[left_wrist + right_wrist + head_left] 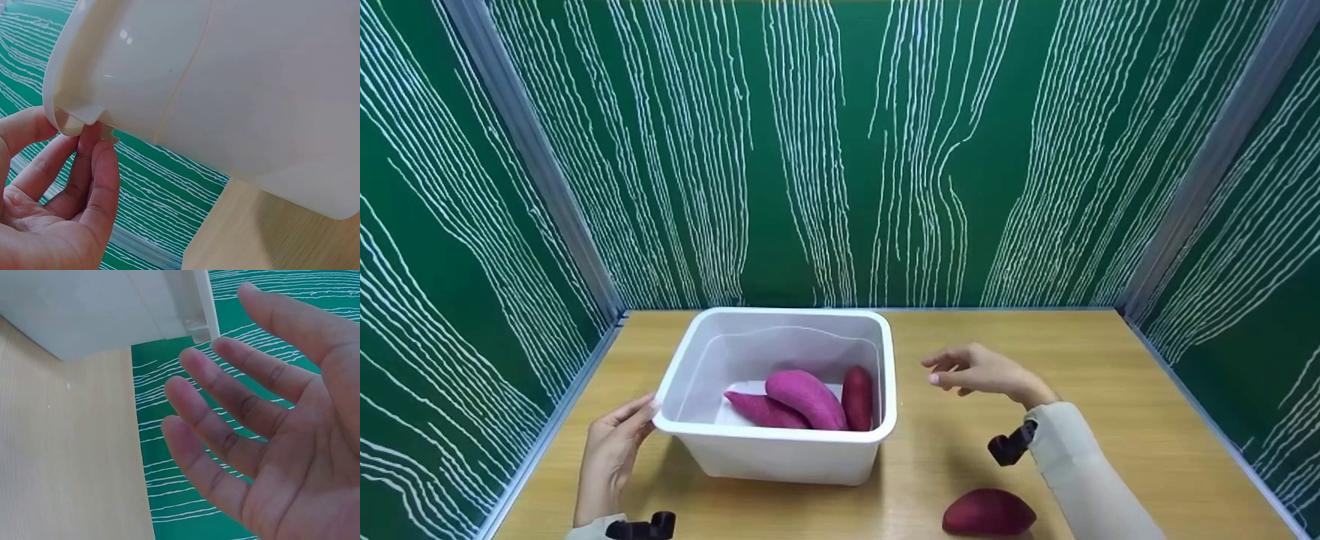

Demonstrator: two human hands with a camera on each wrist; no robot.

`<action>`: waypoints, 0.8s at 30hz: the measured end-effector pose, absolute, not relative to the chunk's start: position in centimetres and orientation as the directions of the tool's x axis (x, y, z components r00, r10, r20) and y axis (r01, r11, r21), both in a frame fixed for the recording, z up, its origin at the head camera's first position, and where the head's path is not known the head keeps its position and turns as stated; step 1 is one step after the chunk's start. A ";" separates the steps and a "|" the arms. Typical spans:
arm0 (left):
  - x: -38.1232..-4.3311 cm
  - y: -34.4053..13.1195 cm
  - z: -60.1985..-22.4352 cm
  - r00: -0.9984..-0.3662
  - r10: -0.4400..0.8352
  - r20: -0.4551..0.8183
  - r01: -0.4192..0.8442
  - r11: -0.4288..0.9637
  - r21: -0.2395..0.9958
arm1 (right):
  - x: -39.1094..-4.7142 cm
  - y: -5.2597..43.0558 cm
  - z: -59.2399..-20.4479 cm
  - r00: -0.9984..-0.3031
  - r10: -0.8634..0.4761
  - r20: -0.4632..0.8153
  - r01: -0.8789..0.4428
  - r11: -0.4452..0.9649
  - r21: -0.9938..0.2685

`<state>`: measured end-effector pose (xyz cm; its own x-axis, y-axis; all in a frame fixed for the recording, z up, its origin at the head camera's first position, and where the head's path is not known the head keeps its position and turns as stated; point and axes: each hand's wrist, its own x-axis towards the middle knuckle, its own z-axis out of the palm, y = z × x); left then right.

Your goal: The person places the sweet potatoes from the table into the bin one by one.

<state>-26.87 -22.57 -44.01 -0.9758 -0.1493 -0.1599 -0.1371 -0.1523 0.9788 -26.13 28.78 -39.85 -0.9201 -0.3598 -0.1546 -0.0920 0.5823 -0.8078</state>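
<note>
A white plastic bin (780,457) stands on the wooden table, left of centre. Inside it lie two pinkish-purple sweet potatoes, one (806,397) partly over the other (765,411), and a dark red one (857,397) against the right wall. My left hand (619,446) pinches the bin's rim at its left side; the left wrist view shows the thumb above the rim (50,84) and the fingers beneath. To the right of the bin, my right hand (979,373) hovers with relaxed fingers and holds nothing. Another dark red sweet potato (988,512) lies on the table near the front.
Green walls with wavy white lines (802,150) enclose the wooden table (1035,330) at the back and both sides. Grey metal posts (547,150) stand at the back corners. Small black cameras (1011,444) are strapped to both wrists.
</note>
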 end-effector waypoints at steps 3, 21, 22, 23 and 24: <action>-26.9 -22.6 -44.0 -0.974 -0.150 -0.170 -0.148 -0.147 0.978 | -25.8 29.1 -40.1 -0.910 -0.383 -0.159 -0.101 0.576 -0.811; -26.9 -22.6 -44.0 -0.976 -0.148 -0.163 -0.142 -0.142 0.980 | -23.9 31.7 -43.6 -0.867 -0.443 -0.228 -0.090 0.589 -0.803; -27.0 -22.6 -44.0 -0.975 -0.147 -0.165 -0.145 -0.139 0.980 | -23.9 31.8 -43.8 -0.863 -0.449 -0.231 -0.089 0.586 -0.805; -27.0 -22.6 -44.0 -0.975 -0.147 -0.167 -0.147 -0.138 0.979 | -23.8 32.0 -44.0 -0.858 -0.456 -0.235 -0.088 0.582 -0.808; -26.9 -22.6 -44.0 -0.975 -0.146 -0.168 -0.148 -0.137 0.979 | -23.7 32.1 -44.2 -0.854 -0.464 -0.238 -0.086 0.576 -0.813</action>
<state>-26.94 -22.64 -43.98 -0.9750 -0.1455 -0.1679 -0.1482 -0.1369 0.9794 -23.67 32.11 -44.24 -0.8535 -0.4637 -0.2376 -0.0864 0.5758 -0.8130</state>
